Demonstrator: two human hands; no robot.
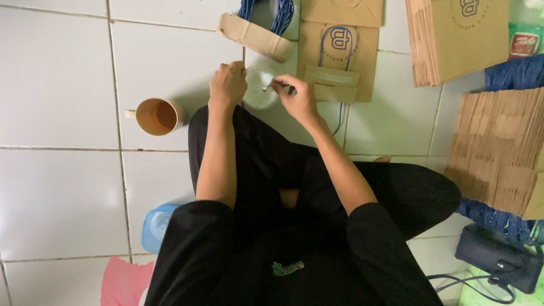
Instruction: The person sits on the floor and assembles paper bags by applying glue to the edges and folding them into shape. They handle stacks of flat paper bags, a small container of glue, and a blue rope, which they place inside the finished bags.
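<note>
Sitting cross-legged on white tiles. Left hand [228, 83] curled closed against the rim of a small clear tub [260, 93], top centre of frame. Right hand [296, 97] pinching a thin stick [274, 86] over the tub. Paper bag [338, 59] just beyond; mug [156, 116] at left; stacked bags [498, 150] at right.

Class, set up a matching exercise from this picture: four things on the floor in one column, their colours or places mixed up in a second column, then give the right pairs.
Things:
1. mug
2. pouch
3. cloth
4. small clear container

Descriptions:
A. pink, bottom edge
B. tan, left of the left hand
C. dark, lower right corner
D. between both hands, by the right hand

Pairs: 1-B, 2-C, 3-A, 4-D
</note>
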